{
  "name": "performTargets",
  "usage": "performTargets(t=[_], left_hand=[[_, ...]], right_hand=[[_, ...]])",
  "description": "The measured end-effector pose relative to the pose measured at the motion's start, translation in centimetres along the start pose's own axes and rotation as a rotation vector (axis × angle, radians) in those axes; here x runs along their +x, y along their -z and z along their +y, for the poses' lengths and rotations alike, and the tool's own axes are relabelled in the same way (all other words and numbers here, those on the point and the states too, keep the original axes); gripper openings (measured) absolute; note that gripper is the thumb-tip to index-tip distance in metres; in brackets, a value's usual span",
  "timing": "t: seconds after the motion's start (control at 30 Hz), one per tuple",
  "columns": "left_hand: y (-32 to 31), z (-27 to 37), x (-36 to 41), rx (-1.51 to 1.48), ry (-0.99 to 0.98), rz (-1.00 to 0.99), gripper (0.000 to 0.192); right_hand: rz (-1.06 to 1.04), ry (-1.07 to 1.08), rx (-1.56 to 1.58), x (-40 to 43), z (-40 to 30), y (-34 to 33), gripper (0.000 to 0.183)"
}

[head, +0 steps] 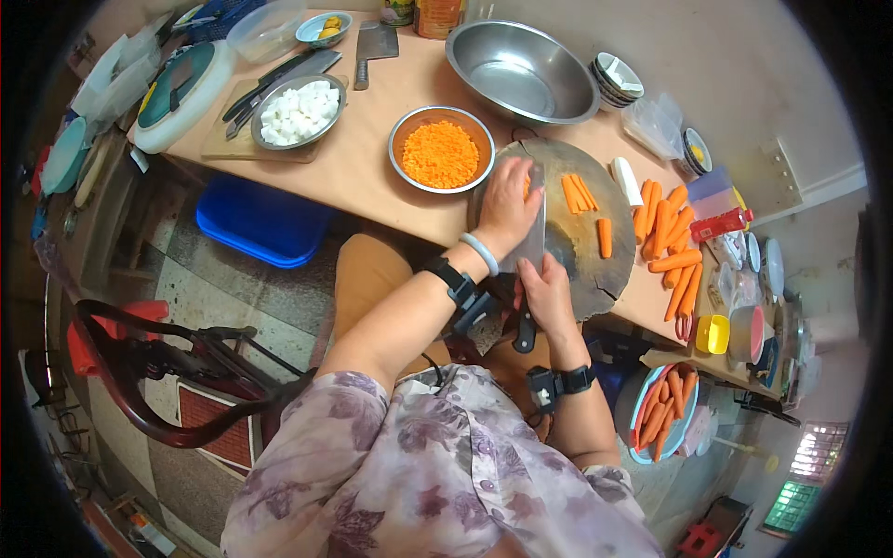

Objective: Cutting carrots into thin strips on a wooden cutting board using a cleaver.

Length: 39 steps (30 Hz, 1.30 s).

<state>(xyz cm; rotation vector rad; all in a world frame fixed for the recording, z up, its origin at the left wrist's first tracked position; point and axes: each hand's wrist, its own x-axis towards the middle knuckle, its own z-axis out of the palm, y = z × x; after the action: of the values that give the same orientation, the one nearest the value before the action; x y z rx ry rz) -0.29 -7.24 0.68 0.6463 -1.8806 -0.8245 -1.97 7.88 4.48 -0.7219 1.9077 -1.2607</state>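
Observation:
On a round wooden chopping board (593, 279), my right hand (548, 293) is closed around the black handle of a kitchen knife (531, 234). My left hand (506, 209) lies flat with its fingers on the board's left part, beside the blade, over a bit of orange carrot mostly hidden beneath them. Carrot sticks (578, 194) and a short carrot piece (604, 238) lie right of the blade. A steel bowl (395, 157) of finely chopped carrot (441, 155) stands left of the board. Peeled carrots (663, 220) and a white peeled root (626, 181) lie to the right.
Behind the board stands a large steel basin (523, 77). A cleaver (377, 45), a bowl of white cubes (300, 113) and more knives (261, 91) are at the left. Bowls (617, 77) and a red bottle (718, 224) stand right. A basket of carrots (628, 418) is lower right.

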Motion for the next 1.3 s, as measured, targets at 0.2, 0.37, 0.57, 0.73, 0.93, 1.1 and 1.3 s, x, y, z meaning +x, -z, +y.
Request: performTargets(t=[0.2,0.37,0.57,0.73,0.93,1.1,1.3], left_hand=[[3.4,-6.0,5.2,0.073,-0.042,0.13,0.03],[6.0,-10.4,6.9,0.181,0.046,0.128,0.023],[7.1,-12.7,7.7,0.311,0.147,0.063,0.023],[8.1,-12.6,8.2,0.217,0.209,0.022,0.03],[8.5,-11.8,8.4,0.113,0.337,-0.018,0.029],[8.5,-10.8,8.5,0.191,0.179,-0.027,0.027],[9.2,-8.0,8.7,0.255,0.042,-0.101,0.023]], right_hand=[[-0.103,0.11,-0.12,4.8,-4.2,-4.1,0.023],[-0.171,0.096,-0.1,5.6,-4.6,-5.1,0.022],[-0.165,-0.019,-0.056,3.8,-3.4,-1.1,0.023],[0.045,-0.065,0.029,0.9,-2.5,4.4,0.024],[0.143,-0.041,0.212,-0.7,2.3,7.4,0.026],[0.123,-0.086,0.28,-1.4,3.6,7.5,0.026],[0.079,0.026,0.465,-0.4,3.3,5.5,0.021]])
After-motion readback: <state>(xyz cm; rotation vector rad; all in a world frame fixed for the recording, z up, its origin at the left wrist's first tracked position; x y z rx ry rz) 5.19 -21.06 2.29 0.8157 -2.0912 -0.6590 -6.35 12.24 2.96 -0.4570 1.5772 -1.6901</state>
